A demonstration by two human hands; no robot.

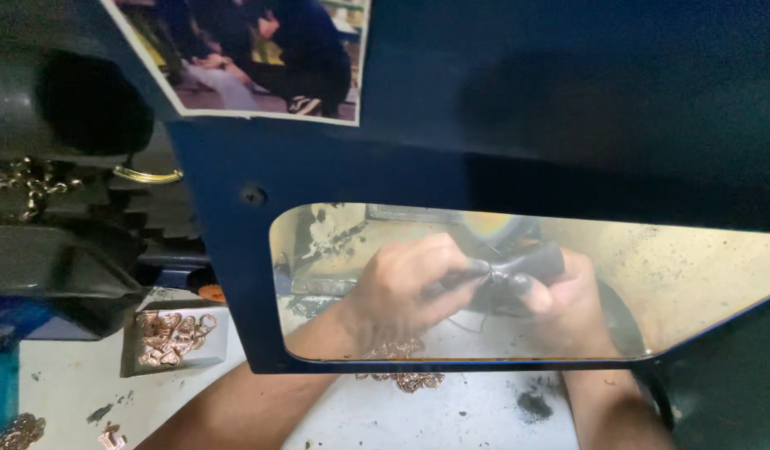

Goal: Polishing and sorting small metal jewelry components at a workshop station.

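Over at 8 o'clock there's a small shallow tray on the white bench, with a pile of coppery metal buckles heaped in it. A few more loose bits of the same stuff sit at the far 7 o'clock corner, and another little heap lies just below the window's bottom edge, around 6 o'clock.

Both hands are up behind the clear window cut into the big dark blue guard panel. Left hand comes in from 7 o'clock, forearm angled up, fingers curled narrow and pinching a small dark piece. Right hand comes up from 5 o'clock, thumb on top, gripping the other end of that same piece. So the piece sits dead centre of the window, held between both hands.

Room's tight: the blue frame boxes the hands in, and the window narrows toward 3 o'clock. Below the frame the bench is open, with black grit at 5 o'clock.
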